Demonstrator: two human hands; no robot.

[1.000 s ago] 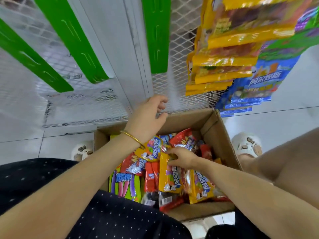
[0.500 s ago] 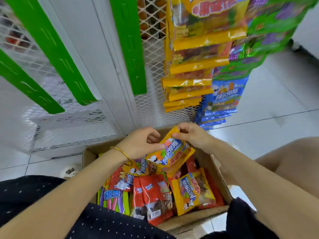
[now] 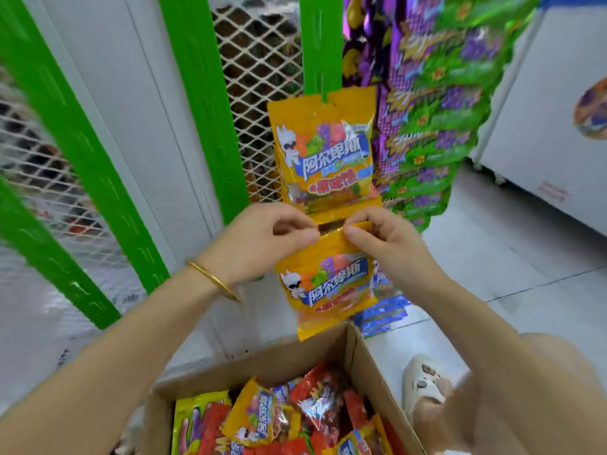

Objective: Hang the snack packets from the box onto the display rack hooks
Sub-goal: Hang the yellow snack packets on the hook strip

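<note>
Fingers (image 3: 302, 236) of left hand (image 3: 259, 244) and right hand (image 3: 391, 247), pinch-grip on top edge of glossy yellow packet (image 3: 328, 290)

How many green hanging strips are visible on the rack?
4. Far-left strip, second strip beside it, middle strip, and top-centre strip, with a yellow packet hanging at its lower end. More may be hidden behind the green packets at right.

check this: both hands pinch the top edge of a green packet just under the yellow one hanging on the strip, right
Only the colour is wrong: the head view shows the left hand and right hand pinching the top edge of a yellow packet, just under the hanging packet on the strip.
</note>
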